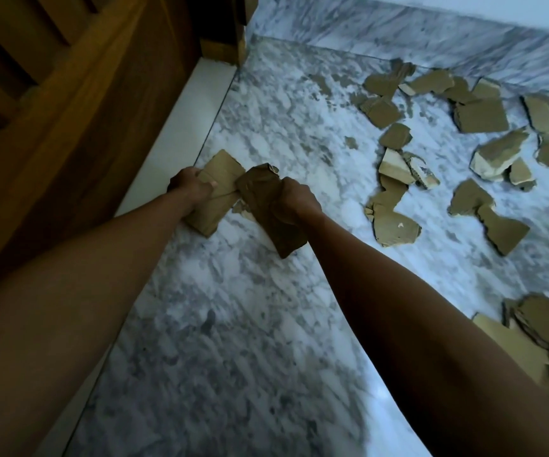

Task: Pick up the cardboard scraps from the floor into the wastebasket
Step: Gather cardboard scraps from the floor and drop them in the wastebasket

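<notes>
Both hands loaded, presumably to carry more per trip: left hand [190, 185] grips a flat cardboard scrap [215, 189], right hand [294, 201] clutches a crumpled one [266, 212], other scraps [481, 115] litter the marble floor [233, 324], wastebasket unseen.

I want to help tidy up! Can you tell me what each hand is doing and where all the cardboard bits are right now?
left hand: grips a lighter cardboard piece, held above the floor.
right hand: grips a darker cardboard piece.
scattered scraps: lying on the marble floor near the wall.
scrap pile: stacked at the right edge, on the floor.
wooden door: at the left; open or closed cannot be told.
wastebasket: not in view.
</notes>
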